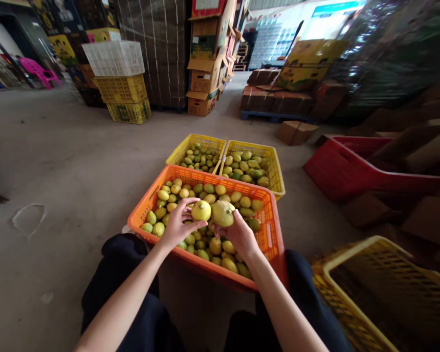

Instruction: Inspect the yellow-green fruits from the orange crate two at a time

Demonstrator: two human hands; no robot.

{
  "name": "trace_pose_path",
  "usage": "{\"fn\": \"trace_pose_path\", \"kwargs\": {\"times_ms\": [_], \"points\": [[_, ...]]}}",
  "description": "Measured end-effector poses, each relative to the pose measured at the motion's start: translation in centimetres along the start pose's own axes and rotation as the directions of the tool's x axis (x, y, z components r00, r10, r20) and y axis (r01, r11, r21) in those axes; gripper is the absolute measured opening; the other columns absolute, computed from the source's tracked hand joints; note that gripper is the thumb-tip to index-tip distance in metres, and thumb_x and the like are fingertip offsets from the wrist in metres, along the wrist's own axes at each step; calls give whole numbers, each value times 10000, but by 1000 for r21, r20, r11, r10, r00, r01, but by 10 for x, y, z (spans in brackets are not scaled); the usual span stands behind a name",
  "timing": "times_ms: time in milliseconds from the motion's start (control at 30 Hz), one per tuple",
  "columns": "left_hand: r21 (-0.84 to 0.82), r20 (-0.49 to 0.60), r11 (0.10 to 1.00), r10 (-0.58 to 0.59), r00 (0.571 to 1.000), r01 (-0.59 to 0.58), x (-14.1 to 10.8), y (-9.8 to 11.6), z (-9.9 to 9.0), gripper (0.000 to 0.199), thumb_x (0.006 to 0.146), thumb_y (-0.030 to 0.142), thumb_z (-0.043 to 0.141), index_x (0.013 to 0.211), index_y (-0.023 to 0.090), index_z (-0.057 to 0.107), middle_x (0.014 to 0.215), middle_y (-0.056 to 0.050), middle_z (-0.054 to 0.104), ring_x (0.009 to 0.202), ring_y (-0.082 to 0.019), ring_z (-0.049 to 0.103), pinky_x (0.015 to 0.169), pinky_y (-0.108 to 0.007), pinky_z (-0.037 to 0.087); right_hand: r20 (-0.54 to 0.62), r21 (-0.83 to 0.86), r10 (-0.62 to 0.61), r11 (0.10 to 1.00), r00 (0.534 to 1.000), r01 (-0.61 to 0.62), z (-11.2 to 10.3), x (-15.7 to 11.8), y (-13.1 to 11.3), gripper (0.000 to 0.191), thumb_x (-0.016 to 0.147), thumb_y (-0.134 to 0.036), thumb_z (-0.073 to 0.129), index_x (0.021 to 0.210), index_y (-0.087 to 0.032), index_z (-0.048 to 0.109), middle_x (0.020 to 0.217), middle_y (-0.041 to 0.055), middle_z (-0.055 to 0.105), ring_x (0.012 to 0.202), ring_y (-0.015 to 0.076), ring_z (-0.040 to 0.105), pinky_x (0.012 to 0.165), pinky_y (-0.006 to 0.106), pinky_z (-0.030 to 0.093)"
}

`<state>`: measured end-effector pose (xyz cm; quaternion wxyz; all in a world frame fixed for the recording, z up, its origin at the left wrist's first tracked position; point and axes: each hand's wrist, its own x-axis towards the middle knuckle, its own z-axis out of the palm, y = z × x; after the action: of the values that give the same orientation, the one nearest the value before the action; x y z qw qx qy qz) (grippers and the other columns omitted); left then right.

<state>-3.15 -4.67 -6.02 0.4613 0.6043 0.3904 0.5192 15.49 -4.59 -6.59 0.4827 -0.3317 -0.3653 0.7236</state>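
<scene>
My left hand (179, 222) is closed round a yellow lemon (201, 210), whose tip points up toward me. In my right hand (241, 233) is a larger, greener lemon (223, 213), gripped between thumb and fingers. Both fruits are held side by side above an orange crate (275, 234), close together; whether they touch I cannot tell. Many yellow and greenish lemons (229, 265) fill the crate, which sits between my knees. Behind it stand two yellow crates, the left one (176, 154) with smaller, greener fruit and the right one (278, 171) with yellow and green lemons.
At the lower right lies a yellow crate (366, 244), with a red bin (337, 171) beyond it among cardboard. Stacked crates (121, 90) stand at the back left. Cardboard boxes (201, 80) and a loaded pallet (275, 100) are farther back on the concrete floor.
</scene>
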Motion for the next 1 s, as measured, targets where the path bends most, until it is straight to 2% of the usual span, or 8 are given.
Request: {"fn": "trace_pose_path", "kwargs": {"times_ms": [133,233,333,467,567,733,900,1000], "points": [[-53,-6,988,-149,989,148,3,1,0,510,676,414,743,1088,204,530,969,-26,568,775,-130,606,663,-239,536,-64,-208,165,962,984,-175,-6,3,7,691,743,-790,315,598,-175,596,443,54,603,376,136,517,416,255,394],[-129,-22,936,-334,942,329,8,-3,1,529,699,522,675,1092,200,527,846,-11,572,702,-154,615,557,-263,545,-16,-303,273,915,962,-265,-8,3,11,809,737,-825,168,477,-166,559,398,85,572,350,124,500,393,244,384],[-191,-43,883,-444,895,429,11,-7,1,515,718,578,618,1052,191,556,826,-23,607,672,-167,618,514,-279,543,68,-303,325,907,943,-291,-5,2,11,731,743,-798,284,524,-161,568,434,90,602,342,117,491,361,231,351],[-202,-52,871,-466,883,448,12,-10,1,482,743,597,575,1004,192,589,853,-35,655,649,-166,630,478,-262,523,102,-253,317,925,943,-284,-2,-1,7,492,712,-662,540,641,-176,572,462,60,639,315,121,482,309,215,280],[-189,-30,855,-497,867,484,10,-11,1,529,756,623,541,1043,182,598,772,-40,673,606,-179,641,454,-263,500,101,-273,343,912,934,-305,-4,-2,7,568,744,-702,448,553,-177,556,400,67,598,300,112,461,299,216,270],[-165,11,823,-549,836,543,8,-12,4,644,755,694,470,1049,141,620,643,-65,670,561,-201,644,425,-262,456,-22,-299,439,854,898,-425,-7,1,10,757,761,-792,209,510,-179,576,322,55,529,269,102,408,289,215,242],[-180,20,832,-530,848,525,7,-16,8,696,748,733,428,1023,128,632,619,-73,657,582,-208,649,440,-268,470,-30,-253,457,857,889,-449,-7,3,11,814,744,-819,161,576,-165,616,325,63,527,279,116,432,291,217,235],[-182,-2,851,-501,865,493,6,-20,7,678,752,728,438,1046,144,621,668,-68,662,588,-193,640,437,-259,471,0,-236,437,874,899,-425,-9,3,12,791,746,-813,211,589,-157,626,351,63,549,305,123,467,308,225,293]]}}
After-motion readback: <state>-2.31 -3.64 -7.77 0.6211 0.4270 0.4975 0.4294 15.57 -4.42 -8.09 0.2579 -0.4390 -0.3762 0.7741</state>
